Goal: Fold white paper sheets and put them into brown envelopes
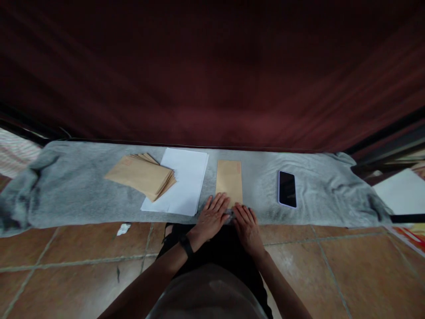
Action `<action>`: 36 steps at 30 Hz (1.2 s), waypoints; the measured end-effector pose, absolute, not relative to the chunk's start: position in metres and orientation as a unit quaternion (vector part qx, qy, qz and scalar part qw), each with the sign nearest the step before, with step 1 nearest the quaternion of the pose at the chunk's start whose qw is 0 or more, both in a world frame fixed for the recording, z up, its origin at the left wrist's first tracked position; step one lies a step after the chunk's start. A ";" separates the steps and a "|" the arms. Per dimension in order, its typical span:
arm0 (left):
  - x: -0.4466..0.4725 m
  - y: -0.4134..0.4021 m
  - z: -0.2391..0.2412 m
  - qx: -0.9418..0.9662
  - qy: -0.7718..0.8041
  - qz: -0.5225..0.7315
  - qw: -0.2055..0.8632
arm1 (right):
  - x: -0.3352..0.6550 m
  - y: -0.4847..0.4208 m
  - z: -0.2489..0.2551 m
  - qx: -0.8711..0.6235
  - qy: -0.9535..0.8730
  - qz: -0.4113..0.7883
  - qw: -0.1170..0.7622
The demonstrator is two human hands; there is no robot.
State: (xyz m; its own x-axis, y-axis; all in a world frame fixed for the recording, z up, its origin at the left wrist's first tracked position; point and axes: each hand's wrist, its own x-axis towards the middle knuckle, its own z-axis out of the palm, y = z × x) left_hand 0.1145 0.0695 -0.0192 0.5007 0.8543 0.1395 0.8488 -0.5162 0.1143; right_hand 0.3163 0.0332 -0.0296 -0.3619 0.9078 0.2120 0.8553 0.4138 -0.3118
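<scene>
A single brown paper envelope [229,179] lies lengthwise in front of me, with small reddish print near its upper right corner. My left hand [213,215] rests flat with fingers stretched over the envelope's lower left part. On its near right end lie the fingertips of my right hand [246,223], also stretched out. Both hands press from above and neither grips anything. Left of them, a stack of white paper [186,181] lies on the cloth. A fanned pile of brown envelopes [141,175] overlaps that paper's left side.
A grey cloth [259,177] covers the narrow bench. A phone [287,189] in a pale purple case lies to the right. Behind the bench hangs a dark red curtain [212,88]. A crumpled white scrap [124,229] lies on the tiled floor [299,261].
</scene>
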 end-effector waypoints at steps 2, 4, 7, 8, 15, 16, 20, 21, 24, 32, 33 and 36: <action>0.111 0.060 -0.020 0.859 0.504 0.088 0.010 | 0.318 0.035 -0.028 -0.558 -0.807 0.067 0.182; 0.109 0.052 -0.020 0.854 0.514 0.084 0.007 | 0.318 0.037 -0.026 -0.578 -0.793 0.056 0.184; 0.108 0.046 -0.020 0.849 0.522 0.077 0.004 | 0.313 0.036 -0.024 -0.584 -0.790 0.047 0.181; 0.108 0.045 -0.020 0.849 0.522 0.075 0.003 | 0.309 0.035 -0.023 -0.578 -0.795 0.050 0.178; 0.105 0.045 -0.015 0.864 0.499 0.066 -0.009 | 0.290 0.023 -0.026 -0.546 -0.820 0.080 0.150; 0.104 0.045 -0.015 0.865 0.497 0.065 -0.010 | 0.292 0.022 -0.026 -0.550 -0.818 0.079 0.150; 0.104 0.044 -0.013 0.865 0.497 0.064 -0.016 | 0.302 0.024 -0.024 -0.556 -0.814 0.069 0.153; 0.104 0.044 -0.013 0.865 0.497 0.064 -0.017 | 0.305 0.024 -0.024 -0.557 -0.814 0.064 0.154; 0.105 0.043 -0.014 0.867 0.494 0.064 -0.018 | 0.311 0.025 -0.024 -0.568 -0.806 0.047 0.159; 0.104 0.043 -0.018 0.867 0.494 0.057 -0.015 | 0.314 0.029 -0.024 -0.592 -0.788 0.020 0.167; 0.104 0.043 -0.017 0.867 0.494 0.056 -0.014 | 0.312 0.030 -0.024 -0.592 -0.789 0.020 0.165; 0.104 0.043 -0.017 0.867 0.495 0.052 -0.011 | 0.302 0.029 -0.023 -0.571 -0.805 0.034 0.156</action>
